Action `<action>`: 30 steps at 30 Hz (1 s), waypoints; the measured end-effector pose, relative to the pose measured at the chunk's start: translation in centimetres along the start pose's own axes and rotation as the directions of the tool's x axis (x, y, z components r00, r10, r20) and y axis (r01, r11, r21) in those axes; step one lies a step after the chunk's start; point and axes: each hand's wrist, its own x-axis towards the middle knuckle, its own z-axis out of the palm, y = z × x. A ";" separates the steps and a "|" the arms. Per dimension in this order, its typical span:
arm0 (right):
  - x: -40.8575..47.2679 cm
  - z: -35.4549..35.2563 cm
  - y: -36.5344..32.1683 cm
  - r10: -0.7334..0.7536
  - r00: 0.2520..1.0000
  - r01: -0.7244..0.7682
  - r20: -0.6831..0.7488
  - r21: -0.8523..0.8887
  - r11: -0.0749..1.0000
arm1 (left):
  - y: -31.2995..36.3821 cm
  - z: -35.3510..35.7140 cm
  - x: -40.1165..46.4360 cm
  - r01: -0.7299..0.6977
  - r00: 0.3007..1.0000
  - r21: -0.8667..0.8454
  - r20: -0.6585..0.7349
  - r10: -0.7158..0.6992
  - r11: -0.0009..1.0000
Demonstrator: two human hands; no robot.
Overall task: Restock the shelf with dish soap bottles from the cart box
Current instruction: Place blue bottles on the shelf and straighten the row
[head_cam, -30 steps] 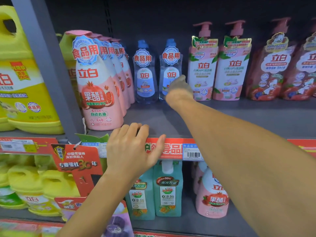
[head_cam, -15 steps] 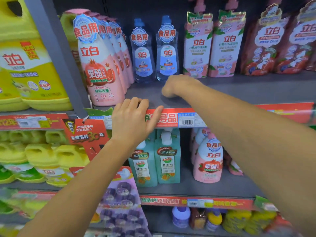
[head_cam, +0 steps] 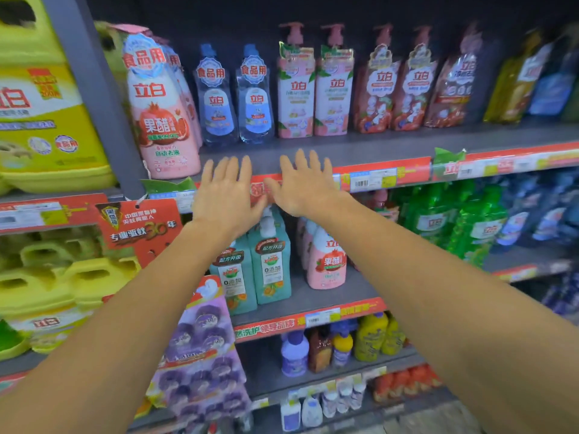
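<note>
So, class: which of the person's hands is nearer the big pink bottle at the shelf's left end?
Left. The left hand hovers open just right of the pink bottle, below its base; the right hand, also open, is further right.

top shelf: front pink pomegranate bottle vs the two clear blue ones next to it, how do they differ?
The pink bottle is opaque and wide, with a pomegranate picture; the blue bottles are see-through and slimmer. The pink one stands at the shelf's front edge, heading a row; the blue pair sits further back, side by side, with bare shelf in front. Shared: all upright, each with a round blue neck tag and the same red brand mark.
</note>
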 end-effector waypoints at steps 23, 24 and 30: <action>-24.8 0.7 30.5 0.507 0.860 -0.501 0.051 -0.098 0.860 | 34.9 -7.1 -5.4 -0.439 0.849 -0.354 0.137 0.510 0.826; -26.4 0.3 32.7 0.536 0.842 -0.528 0.060 -0.110 0.842 | 37.7 -7.7 -5.5 -0.457 0.839 -0.374 0.120 0.530 0.807; -35.9 -2.0 45.6 0.638 0.768 -0.630 0.046 -0.125 0.767 | 54.6 -11.5 -6.5 -0.578 0.752 -0.456 0.023 0.658 0.677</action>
